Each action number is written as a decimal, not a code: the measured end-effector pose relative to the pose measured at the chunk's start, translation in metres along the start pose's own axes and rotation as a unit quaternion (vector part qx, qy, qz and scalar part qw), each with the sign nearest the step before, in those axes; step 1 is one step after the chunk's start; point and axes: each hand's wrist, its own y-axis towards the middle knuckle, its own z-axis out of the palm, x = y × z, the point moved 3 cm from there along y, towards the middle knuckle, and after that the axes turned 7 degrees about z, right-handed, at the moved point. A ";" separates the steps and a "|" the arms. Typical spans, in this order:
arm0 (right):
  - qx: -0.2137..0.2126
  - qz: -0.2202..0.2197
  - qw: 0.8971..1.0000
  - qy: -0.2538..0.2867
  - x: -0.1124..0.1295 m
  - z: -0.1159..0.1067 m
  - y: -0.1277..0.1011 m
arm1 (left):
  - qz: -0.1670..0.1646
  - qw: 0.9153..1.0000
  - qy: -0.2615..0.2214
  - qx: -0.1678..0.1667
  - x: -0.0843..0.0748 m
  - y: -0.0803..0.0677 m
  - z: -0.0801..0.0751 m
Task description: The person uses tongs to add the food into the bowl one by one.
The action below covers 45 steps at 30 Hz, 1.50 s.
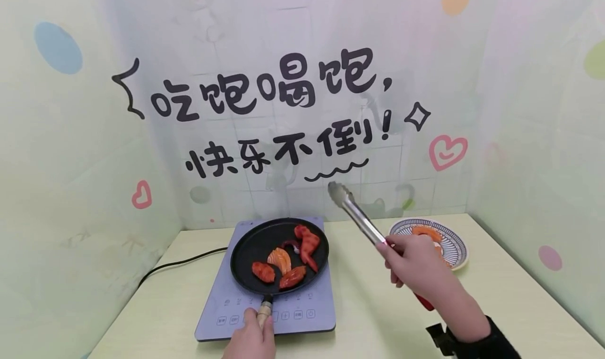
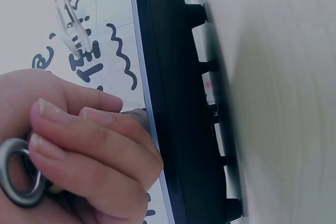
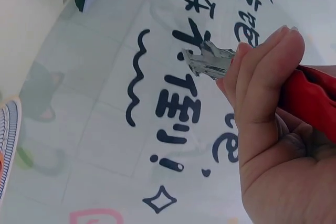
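Two hands at work over a pale desk (image 1: 378, 317). Left hand (image 1: 250, 343) curled round the wooden handle (image 1: 264, 312) of a black frying pan (image 1: 279, 254), fingers (image 2: 89, 145) wrapped tight, a metal hanging ring (image 2: 16, 177) at the handle's end showing beside them in the left wrist view. Pan just ahead of that hand, seated on a grey induction cooker (image 1: 269, 306), control buttons right by the knuckles. In the pan, four or five reddish and orange pieces of food (image 1: 288, 262): dark red ones, a salmon-like slice, a longer wing-shaped piece toward the far side.

Right hand (image 1: 416, 267) closed round a pair of tongs (image 1: 359, 220), gripping near the red part of the grip (image 3: 310, 103), thumb and fingers folded about it. Steel arms pointing up and away from the hand toward the wall, tips (image 1: 337, 191) close together and holding nothing, raised above the desk and off to the right of the pan. Just beyond and to the right of that hand, a blue-striped plate (image 1: 456, 243) with orange food on it. Black cable (image 1: 179, 264) trailing off the cooker to the far left of the left hand.
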 end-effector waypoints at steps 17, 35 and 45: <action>0.026 0.006 0.991 -0.131 -0.023 -0.034 0.003 | 0.001 1.000 0.002 -0.003 -0.004 -0.003 -0.002; 0.037 0.143 0.973 -0.177 -0.109 -0.102 0.012 | -0.001 1.000 0.001 0.003 -0.005 -0.002 -0.002; 0.064 0.207 0.962 -0.166 -0.134 -0.118 0.003 | -0.006 1.000 0.000 0.005 -0.004 -0.002 -0.001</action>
